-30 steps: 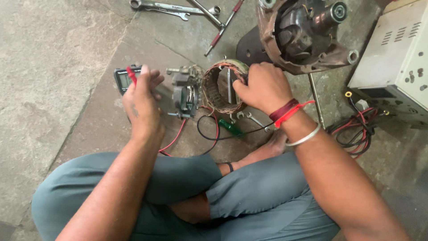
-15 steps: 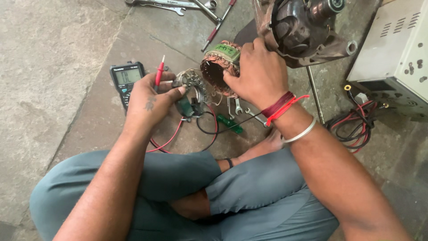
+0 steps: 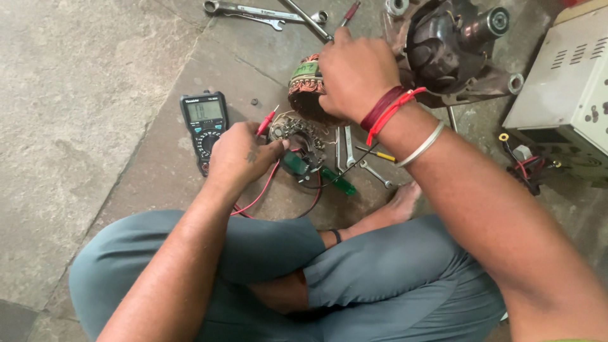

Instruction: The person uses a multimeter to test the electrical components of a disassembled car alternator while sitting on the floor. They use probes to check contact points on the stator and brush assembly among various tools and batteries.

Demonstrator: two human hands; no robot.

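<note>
My left hand (image 3: 239,155) holds a red test probe (image 3: 266,120), its red lead running back under my wrist. It rests beside a small metal rectifier part (image 3: 297,136) on the floor. A dark handheld multimeter (image 3: 204,126) lies just left of that hand. My right hand (image 3: 356,73) grips a copper-wound stator ring (image 3: 303,85) from above, lifted over the floor near a large alternator housing (image 3: 453,47). Red thread bands and a metal bangle sit on my right wrist.
Spanners (image 3: 256,12) and a screwdriver lie at the top. More small spanners (image 3: 348,149) and a green-handled tool (image 3: 335,182) sit by my bare foot (image 3: 402,202). A pale metal box (image 3: 567,95) with red wires stands at the right. I sit cross-legged in grey trousers.
My right hand lifted the stator ring up and away toward the alternator housing. My left hand slid off the multimeter, bringing the red probe to the rectifier part.
</note>
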